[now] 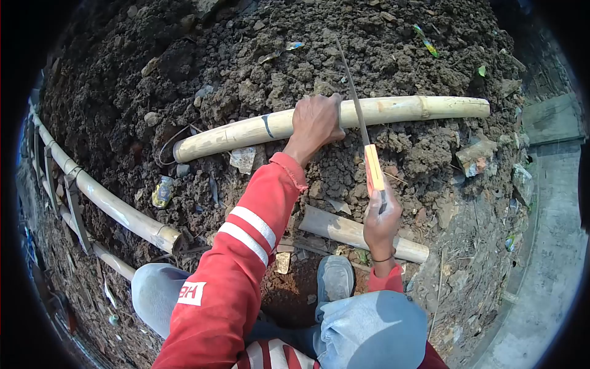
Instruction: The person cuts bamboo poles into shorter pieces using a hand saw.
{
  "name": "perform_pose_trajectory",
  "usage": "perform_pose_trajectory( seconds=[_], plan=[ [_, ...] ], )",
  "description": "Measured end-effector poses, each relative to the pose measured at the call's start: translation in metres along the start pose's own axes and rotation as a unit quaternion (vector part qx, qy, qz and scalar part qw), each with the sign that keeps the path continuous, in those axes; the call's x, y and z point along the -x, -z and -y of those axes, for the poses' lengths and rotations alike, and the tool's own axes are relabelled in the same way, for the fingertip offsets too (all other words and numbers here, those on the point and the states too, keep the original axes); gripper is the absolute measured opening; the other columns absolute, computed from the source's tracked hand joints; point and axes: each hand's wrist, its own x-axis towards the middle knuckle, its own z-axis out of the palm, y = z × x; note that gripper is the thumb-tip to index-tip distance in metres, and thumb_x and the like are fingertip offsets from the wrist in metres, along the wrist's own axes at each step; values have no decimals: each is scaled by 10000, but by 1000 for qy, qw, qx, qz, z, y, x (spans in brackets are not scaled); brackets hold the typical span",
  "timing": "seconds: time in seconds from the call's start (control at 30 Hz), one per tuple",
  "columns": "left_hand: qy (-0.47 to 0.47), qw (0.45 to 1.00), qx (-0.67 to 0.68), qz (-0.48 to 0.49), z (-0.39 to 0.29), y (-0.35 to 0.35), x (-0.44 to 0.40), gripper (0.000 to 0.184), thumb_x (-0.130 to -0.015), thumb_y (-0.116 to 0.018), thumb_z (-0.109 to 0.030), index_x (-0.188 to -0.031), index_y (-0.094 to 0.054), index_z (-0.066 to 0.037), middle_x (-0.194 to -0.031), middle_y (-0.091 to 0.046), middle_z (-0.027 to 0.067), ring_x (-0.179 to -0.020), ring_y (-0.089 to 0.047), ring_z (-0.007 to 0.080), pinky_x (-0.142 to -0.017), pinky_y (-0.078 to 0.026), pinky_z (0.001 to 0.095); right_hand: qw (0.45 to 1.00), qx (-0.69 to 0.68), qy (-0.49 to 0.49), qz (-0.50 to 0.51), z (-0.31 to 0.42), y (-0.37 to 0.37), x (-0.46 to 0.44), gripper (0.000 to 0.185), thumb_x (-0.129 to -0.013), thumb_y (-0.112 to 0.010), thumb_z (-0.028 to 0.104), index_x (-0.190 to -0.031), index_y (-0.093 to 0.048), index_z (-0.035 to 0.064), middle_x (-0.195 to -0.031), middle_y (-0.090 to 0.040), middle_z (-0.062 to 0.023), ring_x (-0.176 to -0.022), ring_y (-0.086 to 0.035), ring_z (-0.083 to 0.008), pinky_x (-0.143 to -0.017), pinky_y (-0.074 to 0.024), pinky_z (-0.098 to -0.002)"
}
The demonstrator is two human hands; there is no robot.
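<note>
A long pale bamboo pole (399,111) lies across the soil, with a dark band left of its middle. My left hand (317,123) is wrapped over the pole, its fingers closed on it. Just to the right, the blade of a handsaw (372,163) crosses the pole at a steep angle, its tip pointing up and away. My right hand (381,224) is closed round the saw's orange and cream handle. Whether the blade has cut into the bamboo cannot be made out.
A shorter bamboo piece (332,226) lies below, partly behind my right hand. Bamboo rails (117,206) run along the left. Clumpy soil (246,61) with litter surrounds the pole. A concrete strip (553,227) borders the right side. My shoe (335,280) is near the bottom.
</note>
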Motion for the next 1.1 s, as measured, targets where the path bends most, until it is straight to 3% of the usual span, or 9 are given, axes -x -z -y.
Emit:
perform_pose_trajectory(
  seconds=[0.13,0.23,0.33,0.53,0.6,0.63,0.73,0.9,1.1],
  plan=[
    [-6,1000,-4,-2,5,5,3,447,-580,-900,-252,-924,-689,-60,-787,-721,179,-759,-731,382,-700,-591,468,996,1,94,-3,3,-32,-81,447,-1059,-540,224,-1394,-566,-70,-1166,-710,-252,-1065,-689,-256,-949,-516,-379],
    [-1,1000,2,11,4,5,1,447,-578,-906,-262,-921,-702,-61,-796,-724,185,-771,-735,387,-703,-593,471,1000,13,2,8,9,-12,-31,444,-1062,-532,210,-1405,-560,-71,-1139,-711,-234,-952,-655,-189,-878,-528,-339],
    [-2,1000,5,22,9,1,0,442,-571,-923,-290,-893,-733,-53,-814,-729,202,-788,-739,395,-701,-595,474,1000,22,21,2,-4,16,37,508,-1057,-521,257,-1438,-530,-79,-1166,-722,-210,-929,-667,-193,-849,-540,-356],
    [0,999,2,43,6,3,-4,389,-579,-880,-275,-858,-742,-41,-789,-723,211,-772,-736,402,-710,-600,472,999,10,-12,39,-2,31,76,567,-1089,-430,278,-1460,-453,-149,-1410,-582,-282,-1339,-565,-301,-1137,-429,-417],
    [-4,1000,6,9,7,-1,-3,393,-575,-866,-290,-846,-748,-31,-765,-718,214,-757,-735,411,-705,-600,474,999,21,-34,4,8,3,14,464,-1071,-491,222,-1395,-554,-104,-1289,-675,-238,-1167,-649,-232,-990,-505,-338],
    [-5,1000,2,4,9,0,-5,393,-575,-866,-290,-846,-748,-31,-765,-718,214,-757,-735,411,-705,-600,474,998,30,54,-18,-8,-11,-17,431,-1032,-532,158,-1414,-569,-38,-1082,-709,-256,-886,-686,-236,-828,-543,-362],
    [34,996,0,83,7,9,-9,390,-584,-780,-273,-900,-711,-56,-822,-722,211,-813,-719,423,-728,-584,502,983,69,161,-60,-8,-29,-44,427,-1035,-527,161,-1411,-573,-38,-1094,-709,-267,-957,-710,-259,-863,-544,-381],
    [10,999,11,44,9,6,-4,376,-574,-793,-253,-887,-736,-53,-812,-727,214,-797,-730,414,-721,-595,484,1000,-15,26,8,-10,8,38,526,-1087,-480,278,-1430,-504,-120,-1327,-658,-228,-1245,-632,-308,-1075,-465,-390],
    [23,997,16,78,7,2,-9,369,-578,-799,-253,-876,-760,-40,-831,-738,221,-800,-742,403,-731,-607,468,997,-5,60,-38,-33,27,105,488,-1032,-530,210,-1419,-545,-86,-1243,-706,-233,-1075,-712,-310,-950,-529,-399]
  ],
)
